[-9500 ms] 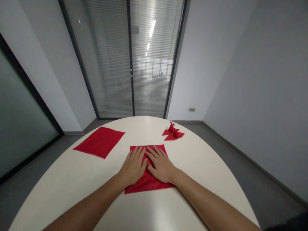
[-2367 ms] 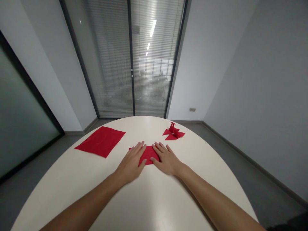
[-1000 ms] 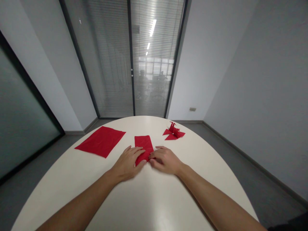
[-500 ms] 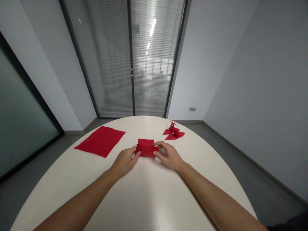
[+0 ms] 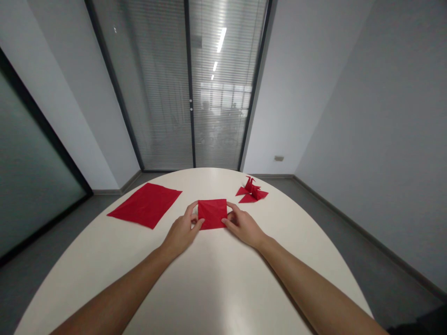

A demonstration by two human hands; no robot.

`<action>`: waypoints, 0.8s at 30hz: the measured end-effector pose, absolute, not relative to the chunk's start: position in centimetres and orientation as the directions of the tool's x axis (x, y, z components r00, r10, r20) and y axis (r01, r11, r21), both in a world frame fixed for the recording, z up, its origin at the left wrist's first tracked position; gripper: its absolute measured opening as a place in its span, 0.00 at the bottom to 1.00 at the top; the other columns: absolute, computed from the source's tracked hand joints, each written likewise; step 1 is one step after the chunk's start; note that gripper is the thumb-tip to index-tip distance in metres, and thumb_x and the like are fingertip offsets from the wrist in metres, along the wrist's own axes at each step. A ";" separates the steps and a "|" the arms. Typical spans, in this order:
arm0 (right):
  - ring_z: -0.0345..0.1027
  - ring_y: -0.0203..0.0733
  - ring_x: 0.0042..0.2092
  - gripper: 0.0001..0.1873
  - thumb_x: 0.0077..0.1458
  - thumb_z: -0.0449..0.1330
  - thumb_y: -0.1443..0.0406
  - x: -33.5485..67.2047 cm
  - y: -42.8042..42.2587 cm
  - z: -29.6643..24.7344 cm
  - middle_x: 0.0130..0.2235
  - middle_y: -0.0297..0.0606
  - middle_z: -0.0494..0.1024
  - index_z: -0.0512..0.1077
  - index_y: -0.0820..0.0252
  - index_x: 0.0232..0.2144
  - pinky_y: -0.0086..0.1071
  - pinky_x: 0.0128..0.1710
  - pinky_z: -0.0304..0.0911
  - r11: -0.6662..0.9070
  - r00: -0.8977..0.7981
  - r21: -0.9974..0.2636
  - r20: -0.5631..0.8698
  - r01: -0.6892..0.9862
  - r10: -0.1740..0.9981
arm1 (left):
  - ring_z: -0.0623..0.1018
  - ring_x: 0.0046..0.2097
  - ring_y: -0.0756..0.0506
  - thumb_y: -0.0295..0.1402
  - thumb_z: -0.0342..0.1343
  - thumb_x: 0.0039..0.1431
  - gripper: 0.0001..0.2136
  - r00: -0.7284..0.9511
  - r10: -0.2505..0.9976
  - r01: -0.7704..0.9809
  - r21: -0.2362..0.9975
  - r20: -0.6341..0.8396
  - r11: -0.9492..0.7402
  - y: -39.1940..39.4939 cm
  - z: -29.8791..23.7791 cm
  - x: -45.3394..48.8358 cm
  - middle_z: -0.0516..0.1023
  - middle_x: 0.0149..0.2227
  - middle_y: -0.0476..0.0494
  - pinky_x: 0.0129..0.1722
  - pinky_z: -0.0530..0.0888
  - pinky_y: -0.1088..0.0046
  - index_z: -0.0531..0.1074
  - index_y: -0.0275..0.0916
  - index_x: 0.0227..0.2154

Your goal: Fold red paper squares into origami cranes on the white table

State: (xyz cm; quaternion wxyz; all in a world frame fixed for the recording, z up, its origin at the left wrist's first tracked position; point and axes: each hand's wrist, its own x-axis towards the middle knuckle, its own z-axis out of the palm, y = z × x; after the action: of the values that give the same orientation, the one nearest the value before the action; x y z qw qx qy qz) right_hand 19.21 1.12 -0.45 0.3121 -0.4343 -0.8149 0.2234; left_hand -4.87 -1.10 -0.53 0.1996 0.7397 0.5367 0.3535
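Observation:
A small folded red paper square (image 5: 212, 213) lies flat on the white round table (image 5: 216, 284), a little beyond its middle. My left hand (image 5: 182, 231) pinches the square's left edge between thumb and forefinger. On the other side my right hand (image 5: 242, 224) grips the right edge the same way. Both hands rest on the tabletop with their other fingers curled.
A flat unfolded red sheet (image 5: 145, 204) lies at the table's far left. A finished red paper crane (image 5: 252, 190) stands at the far right. Behind the table are glass doors with blinds (image 5: 190, 83), grey walls and grey floor.
The large red sheet under my flat hands became a narrow strip, then its near end was folded away from me. It is now a small square held at both sides.

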 end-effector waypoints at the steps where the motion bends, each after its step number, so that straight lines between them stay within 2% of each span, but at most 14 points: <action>1: 0.70 0.41 0.32 0.30 0.63 0.56 0.61 19.2 1.2 -0.6 0.32 0.34 0.78 0.54 0.59 0.64 0.32 0.33 0.61 0.518 -0.421 -0.639 0.315 0.568 0.850 | 0.81 0.38 0.44 0.34 0.50 0.65 0.29 0.171 0.933 0.648 0.677 0.317 -0.349 -1.1 -0.7 -4.9 0.81 0.38 0.44 0.39 0.74 0.68 0.49 0.38 0.66; 4: 0.70 0.41 0.34 0.35 0.62 0.56 0.62 19.0 1.2 -1.0 0.34 0.35 0.78 0.48 0.58 0.67 0.33 0.35 0.62 0.504 -0.400 -0.638 0.316 0.582 0.861 | 0.80 0.39 0.46 0.32 0.52 0.63 0.35 0.151 0.930 0.654 0.671 0.336 -0.349 -1.0 -1.1 -4.8 0.77 0.49 0.39 0.42 0.75 0.67 0.43 0.40 0.69; 8: 0.69 0.43 0.37 0.40 0.61 0.58 0.62 18.7 1.1 -1.1 0.36 0.37 0.76 0.44 0.60 0.69 0.35 0.38 0.64 0.483 -0.364 -0.605 0.318 0.633 0.875 | 0.79 0.41 0.45 0.31 0.53 0.62 0.34 0.215 0.899 0.702 0.580 0.381 -0.414 -1.1 -1.6 -4.8 0.69 0.58 0.34 0.46 0.77 0.63 0.45 0.41 0.69; 10: 0.68 0.44 0.39 0.39 0.59 0.60 0.63 18.6 1.0 -1.0 0.37 0.39 0.76 0.49 0.62 0.68 0.37 0.41 0.65 0.488 -0.348 -0.559 0.344 0.670 0.872 | 0.77 0.48 0.43 0.31 0.53 0.62 0.33 0.251 0.867 0.716 0.520 0.431 -0.466 -1.2 -1.9 -4.8 0.62 0.63 0.33 0.50 0.76 0.61 0.47 0.42 0.68; 12: 0.68 0.46 0.42 0.33 0.58 0.61 0.64 18.6 0.9 -0.8 0.40 0.43 0.75 0.59 0.62 0.64 0.39 0.45 0.66 0.515 -0.352 -0.499 0.388 0.697 0.852 | 0.72 0.57 0.39 0.31 0.53 0.63 0.30 0.266 0.838 0.740 0.456 0.476 -0.494 -1.1 -2.1 -4.9 0.54 0.68 0.33 0.56 0.73 0.56 0.53 0.43 0.67; 14: 0.68 0.48 0.46 0.26 0.58 0.61 0.66 18.6 0.8 -0.7 0.44 0.46 0.75 0.67 0.61 0.58 0.42 0.49 0.65 0.564 -0.384 -0.439 0.435 0.700 0.815 | 0.67 0.62 0.36 0.31 0.53 0.63 0.25 0.289 0.814 0.765 0.389 0.504 -0.513 -1.0 -2.2 -5.0 0.51 0.69 0.34 0.60 0.69 0.52 0.61 0.42 0.63; 16: 0.67 0.49 0.52 0.22 0.58 0.61 0.66 18.6 0.9 -0.7 0.50 0.48 0.74 0.71 0.59 0.55 0.44 0.54 0.64 0.626 -0.439 -0.390 0.470 0.675 0.766 | 0.65 0.64 0.35 0.30 0.52 0.64 0.21 0.344 0.787 0.769 0.327 0.512 -0.549 -0.9 -2.2 -5.0 0.54 0.69 0.35 0.62 0.67 0.51 0.67 0.41 0.60; 19: 0.65 0.51 0.57 0.19 0.58 0.60 0.67 18.5 1.0 -0.7 0.55 0.48 0.74 0.74 0.58 0.53 0.47 0.59 0.60 0.715 -0.542 -0.335 0.480 0.614 0.690 | 0.65 0.65 0.36 0.31 0.49 0.66 0.19 0.443 0.757 0.753 0.259 0.480 -0.605 -0.8 -2.0 -4.8 0.65 0.65 0.35 0.64 0.65 0.51 0.69 0.39 0.58; 21: 0.65 0.52 0.59 0.18 0.58 0.60 0.67 18.5 0.9 -0.4 0.53 0.46 0.76 0.76 0.57 0.51 0.49 0.60 0.58 0.755 -0.604 -0.312 0.459 0.577 0.652 | 0.68 0.63 0.37 0.33 0.47 0.68 0.18 0.471 0.767 0.752 0.256 0.435 -0.607 -0.9 -1.9 -4.7 0.70 0.62 0.35 0.63 0.65 0.50 0.70 0.38 0.58; 24: 0.69 0.51 0.55 0.16 0.57 0.62 0.66 18.3 0.5 0.3 0.48 0.43 0.79 0.77 0.56 0.48 0.49 0.59 0.59 0.784 -0.658 -0.314 0.428 0.535 0.620 | 0.70 0.62 0.38 0.34 0.47 0.68 0.19 0.449 0.803 0.772 0.283 0.392 -0.569 -0.9 -1.7 -4.6 0.72 0.60 0.36 0.62 0.67 0.53 0.69 0.36 0.58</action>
State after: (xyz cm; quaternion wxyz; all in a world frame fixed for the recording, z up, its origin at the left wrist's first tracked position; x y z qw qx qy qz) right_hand 18.33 0.53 0.31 0.2641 -0.3184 -0.9069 0.0804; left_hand -4.56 -0.92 -1.66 0.0314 0.8505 0.4629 0.2476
